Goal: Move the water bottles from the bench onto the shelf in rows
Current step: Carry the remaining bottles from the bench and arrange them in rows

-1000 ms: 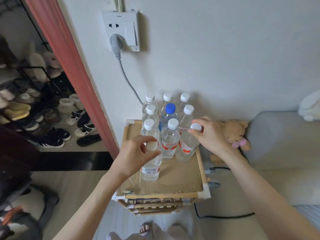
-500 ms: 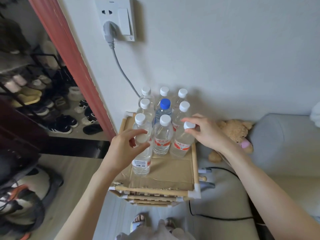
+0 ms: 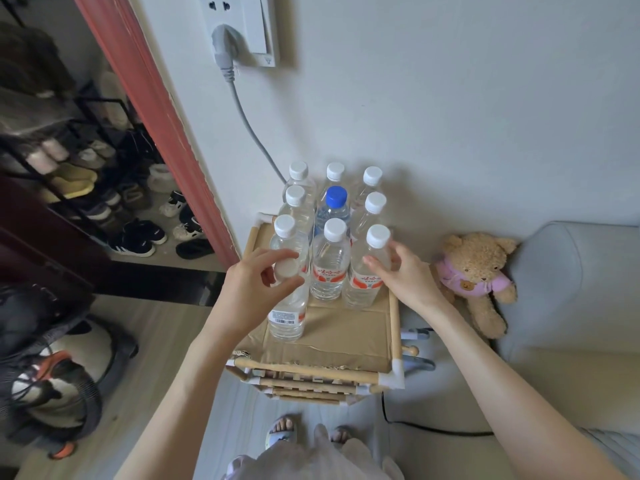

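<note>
A small bamboo shelf (image 3: 394, 327) topped with cardboard stands against a white wall (image 3: 450, 98), between a red door frame (image 3: 152, 109) and a grey sofa (image 3: 575, 289). 9 water bottles (image 3: 328, 268) stand on it in 3 rows of 3; one has a blue cap (image 3: 336, 196). The left hand (image 3: 256, 292) pinches the cap of a 10th bottle (image 3: 288, 317) standing in front. The right hand (image 3: 405, 275) rests with loose, parted fingers against the front-right bottle (image 3: 367, 271). A teddy bear (image 3: 476, 275) leans beside the sofa; a shoe rack (image 3: 79, 174) shows through the doorway.

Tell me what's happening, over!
Left hand grips front bottle's cap. Right hand open against row-end bottle. Nine bottles already in rows. Nothing blocking.
</note>
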Demonstrator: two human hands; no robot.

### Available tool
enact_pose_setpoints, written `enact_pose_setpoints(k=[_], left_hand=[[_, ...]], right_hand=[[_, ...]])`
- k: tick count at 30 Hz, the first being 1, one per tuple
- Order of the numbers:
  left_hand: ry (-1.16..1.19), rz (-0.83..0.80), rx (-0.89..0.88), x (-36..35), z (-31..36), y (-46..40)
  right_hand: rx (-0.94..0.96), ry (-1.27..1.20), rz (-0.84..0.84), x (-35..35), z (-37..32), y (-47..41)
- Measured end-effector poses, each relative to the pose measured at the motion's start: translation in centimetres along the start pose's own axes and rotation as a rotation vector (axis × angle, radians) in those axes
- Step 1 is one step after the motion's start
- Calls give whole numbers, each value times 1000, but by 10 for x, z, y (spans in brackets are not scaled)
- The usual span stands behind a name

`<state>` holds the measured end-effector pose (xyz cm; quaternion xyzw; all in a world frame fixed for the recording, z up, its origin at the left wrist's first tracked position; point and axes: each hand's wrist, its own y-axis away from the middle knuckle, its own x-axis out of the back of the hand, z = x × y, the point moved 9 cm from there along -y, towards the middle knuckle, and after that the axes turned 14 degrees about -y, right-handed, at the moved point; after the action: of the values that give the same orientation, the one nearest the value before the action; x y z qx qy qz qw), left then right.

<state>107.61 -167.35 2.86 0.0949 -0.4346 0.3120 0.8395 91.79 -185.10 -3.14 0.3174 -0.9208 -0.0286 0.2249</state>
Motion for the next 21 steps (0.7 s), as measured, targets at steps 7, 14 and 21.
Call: enact_pose_setpoints(k=[7,14,21], left_hand=[[-12,12,0,1,-3,-2],[-74,-9,-51,4,2,-9],[-154,-13,-30,7,4,-20]], right_hand=[[-7,-33,98,-3,2,1],[-5,-128,128,-5,3,6],[-26,-283,141,-10,29,13]])
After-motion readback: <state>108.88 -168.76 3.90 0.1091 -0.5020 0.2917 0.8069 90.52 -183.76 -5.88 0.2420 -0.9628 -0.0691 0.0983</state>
